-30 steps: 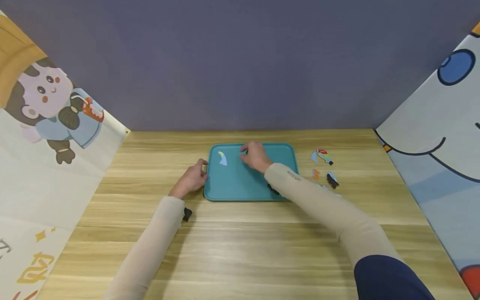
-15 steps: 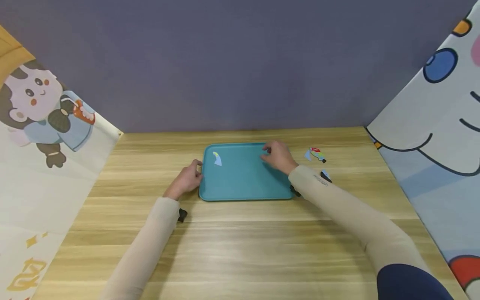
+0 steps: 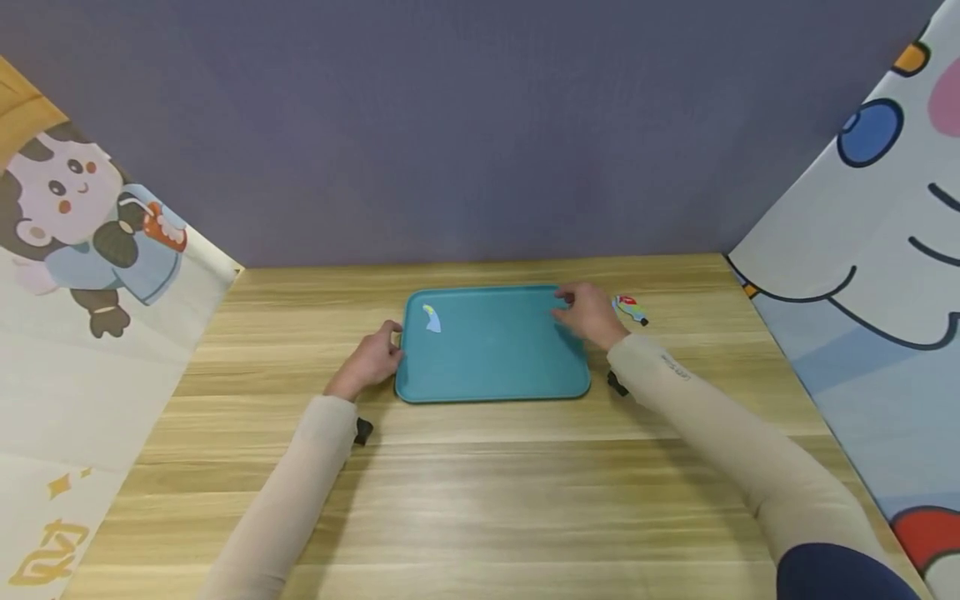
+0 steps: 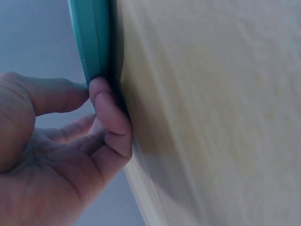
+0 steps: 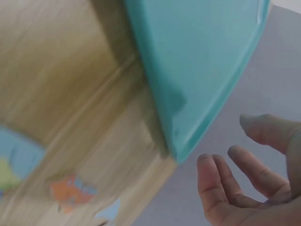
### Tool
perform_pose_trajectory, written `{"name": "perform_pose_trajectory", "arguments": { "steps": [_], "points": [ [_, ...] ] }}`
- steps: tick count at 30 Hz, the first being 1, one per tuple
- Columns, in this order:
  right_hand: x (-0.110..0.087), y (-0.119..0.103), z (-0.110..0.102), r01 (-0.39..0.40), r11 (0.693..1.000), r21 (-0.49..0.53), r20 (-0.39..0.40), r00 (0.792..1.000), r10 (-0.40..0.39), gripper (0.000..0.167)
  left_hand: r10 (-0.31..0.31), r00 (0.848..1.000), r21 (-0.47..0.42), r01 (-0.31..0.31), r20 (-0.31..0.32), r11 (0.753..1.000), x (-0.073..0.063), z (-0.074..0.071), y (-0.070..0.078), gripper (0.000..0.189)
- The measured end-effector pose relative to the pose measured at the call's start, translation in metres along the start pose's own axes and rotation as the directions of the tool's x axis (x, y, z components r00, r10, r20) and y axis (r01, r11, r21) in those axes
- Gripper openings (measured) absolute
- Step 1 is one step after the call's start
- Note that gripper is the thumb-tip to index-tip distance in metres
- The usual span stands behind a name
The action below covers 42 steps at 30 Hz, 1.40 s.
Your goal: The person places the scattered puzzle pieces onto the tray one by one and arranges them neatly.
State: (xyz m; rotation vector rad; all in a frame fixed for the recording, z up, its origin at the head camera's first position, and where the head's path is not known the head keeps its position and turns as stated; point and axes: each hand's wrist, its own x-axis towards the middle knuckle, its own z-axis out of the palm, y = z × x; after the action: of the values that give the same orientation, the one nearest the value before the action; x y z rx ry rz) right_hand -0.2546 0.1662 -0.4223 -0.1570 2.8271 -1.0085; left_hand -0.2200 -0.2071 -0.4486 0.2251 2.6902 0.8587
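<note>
A teal rectangular tray (image 3: 491, 358) lies on the table, a small flat blue-and-yellow puzzle-like piece (image 3: 432, 318) in its upper left part. My left hand (image 3: 367, 360) pinches the tray's left rim; in the left wrist view its thumb (image 4: 63, 95) and curled index finger meet at the teal edge. Over the tray's far right corner hovers my right hand (image 3: 588, 315), fingers loosely bent. In the right wrist view this hand (image 5: 261, 209) shows a gap between thumb and fingers, with nothing in it.
Right of the tray lies a red-and-green flat piece (image 3: 632, 308), partly behind the right hand. The right wrist view shows an orange piece (image 5: 70, 192) and a light blue piece (image 5: 21, 153) on the wooden table (image 3: 480, 500). A grey panel (image 3: 480, 133) rises behind.
My right hand has travelled rightward from above the tray's middle to its far right corner. The left hand keeps its place at the left rim. The head view has turned slightly right.
</note>
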Motion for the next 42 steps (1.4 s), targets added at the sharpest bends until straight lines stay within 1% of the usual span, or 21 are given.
{"name": "perform_pose_trajectory", "arguments": {
  "steps": [4, 7, 11, 15, 18, 22, 26, 28, 31, 37, 42],
  "points": [
    [-0.003, 0.012, -0.015, -0.009, 1.0, -0.007, -0.029, 1.0, 0.009, 0.039, -0.013, 1.0, 0.003, 0.013, 0.004, 1.0, -0.001, 0.0, 0.002, 0.046],
    [-0.005, 0.023, -0.027, -0.034, 0.999, -0.02, -0.049, 0.998, 0.033, 0.036, -0.03, 1.0, 0.001, 0.03, 0.004, 1.0, -0.001, 0.0, 0.002, 0.046],
    [-0.009, 0.039, -0.042, -0.069, 0.996, -0.054, -0.055, 0.996, 0.066, 0.036, -0.035, 0.999, 0.002, 0.035, 0.002, 0.999, -0.001, -0.001, 0.003, 0.047],
    [-0.014, 0.056, -0.05, -0.08, 0.993, -0.083, -0.054, 0.996, 0.076, 0.036, -0.03, 1.0, -0.005, 0.03, 0.001, 1.0, -0.002, -0.003, 0.002, 0.047],
    [-0.018, 0.068, -0.052, -0.085, 0.992, -0.095, -0.047, 0.996, 0.081, 0.038, -0.033, 0.999, -0.008, 0.033, 0.003, 0.999, -0.002, -0.003, 0.002, 0.046],
    [-0.02, 0.081, -0.053, -0.131, 0.988, -0.082, -0.029, 0.991, 0.129, 0.042, -0.029, 1.0, -0.005, 0.029, 0.005, 1.0, -0.002, -0.003, 0.0, 0.046],
    [-0.021, 0.091, -0.052, -0.17, 0.983, -0.071, -0.021, 0.985, 0.169, 0.043, -0.021, 1.0, -0.005, 0.021, 0.006, 1.0, -0.002, -0.002, -0.001, 0.045],
    [-0.022, 0.093, -0.052, -0.174, 0.982, -0.079, -0.021, 0.985, 0.173, 0.043, -0.018, 1.0, -0.006, 0.018, 0.006, 1.0, -0.001, -0.002, 0.0, 0.045],
    [-0.022, 0.096, -0.051, -0.184, 0.979, -0.083, -0.035, 0.983, 0.182, 0.04, -0.014, 1.0, -0.008, 0.015, 0.006, 1.0, -0.001, -0.002, 0.0, 0.045],
    [-0.02, 0.101, -0.051, -0.185, 0.978, -0.101, -0.089, 0.98, 0.177, 0.033, -0.014, 1.0, -0.01, 0.014, 0.007, 1.0, -0.001, 0.0, 0.001, 0.046],
    [-0.019, 0.103, -0.05, -0.189, 0.98, -0.067, -0.123, 0.976, 0.18, 0.032, -0.013, 1.0, -0.01, 0.013, 0.002, 1.0, 0.0, 0.001, 0.0, 0.046]
  ]
}}
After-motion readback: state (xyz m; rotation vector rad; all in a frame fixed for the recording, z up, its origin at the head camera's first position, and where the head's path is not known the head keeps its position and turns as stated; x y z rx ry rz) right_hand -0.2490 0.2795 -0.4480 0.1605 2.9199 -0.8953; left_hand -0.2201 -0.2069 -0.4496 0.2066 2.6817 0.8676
